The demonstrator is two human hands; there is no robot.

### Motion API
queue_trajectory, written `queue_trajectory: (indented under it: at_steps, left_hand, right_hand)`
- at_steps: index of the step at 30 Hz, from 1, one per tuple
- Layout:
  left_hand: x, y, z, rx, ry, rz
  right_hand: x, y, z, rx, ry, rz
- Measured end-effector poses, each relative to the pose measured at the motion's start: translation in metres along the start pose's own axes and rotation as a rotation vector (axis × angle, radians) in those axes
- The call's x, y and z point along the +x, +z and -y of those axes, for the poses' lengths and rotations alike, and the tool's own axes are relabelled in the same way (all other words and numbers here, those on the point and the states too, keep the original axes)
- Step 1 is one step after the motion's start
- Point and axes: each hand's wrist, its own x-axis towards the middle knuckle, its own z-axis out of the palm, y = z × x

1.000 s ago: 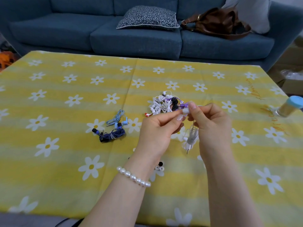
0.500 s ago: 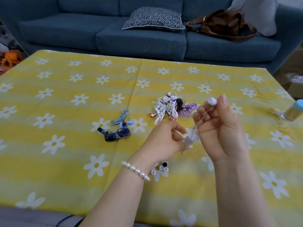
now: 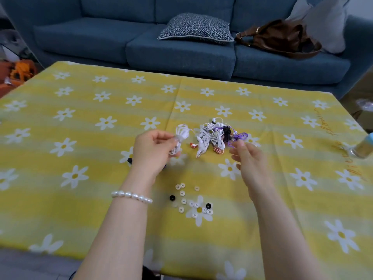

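1. The L hand (image 3: 153,152), w/ a white pearl-bead bracelet (image 3: 131,196) on its wrist, is gripping a coiled bundle of white earphone cable (image 3: 181,138). Thumb & fingers are curling round the bundle's middle, w/ loops sticking out above the fingers.
2. That bundle is hanging in the air over the yellow tablecloth w/ white daisy print (image 3: 80,138), just left of the earphone heap & apart from it, as far as the view shows.
3. The R hand (image 3: 250,161) is hovering over the cloth w/ fingers loose & slightly spread, holding nothing that shows. It is blurred. Its fingertips are sitting right by the purple cable at the heap's right edge; touching or not, can't tell.
4. A tangled heap of white, purple & black earphones (image 3: 217,136), w/ a few red-striped bits, is lying on the cloth mid-table, between & just beyond the two hands.
5. Small round silicone ear tips (image 3: 191,203), mostly white/clear plus two black, are lying scattered on the cloth nearer the person, between the forearms.
6. A small dark item (image 3: 129,160) is peeking out from behind the L hand; too hidden to tell what it is.
7. A clear bottle w/ light-blue cap (image 3: 363,148) is sitting at the table's right edge, partly cut off.
8. Beyond the table, a dark-blue fabric sofa (image 3: 101,37) is carrying a black-&-white patterned cushion (image 3: 195,27) on the middle seat & a brown leather bag (image 3: 280,39) on the right seat.
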Motion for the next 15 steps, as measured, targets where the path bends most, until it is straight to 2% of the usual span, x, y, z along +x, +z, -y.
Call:
queue_trajectory:
  at_steps: [4, 8, 11, 15]
  left_hand:
    - [0.016, -0.015, 0.014, 0.248, 0.066, -0.227]
    - [0.023, -0.025, 0.020, 0.362, 0.059, -0.319]
    - [0.026, -0.029, 0.026, 0.424, 0.028, -0.323]
    - [0.030, -0.027, 0.028, 0.526, 0.053, -0.326]
  right_hand:
    - [0.015, 0.014, -0.026, -0.392, -0.130, 0.056]
    - [0.020, 0.026, -0.039, -0.798, -0.132, 0.161]
    - [0.026, 0.032, -0.042, -0.921, -0.151, 0.140]
    - [0.035, 0.034, -0.046, -0.953, -0.109, 0.118]
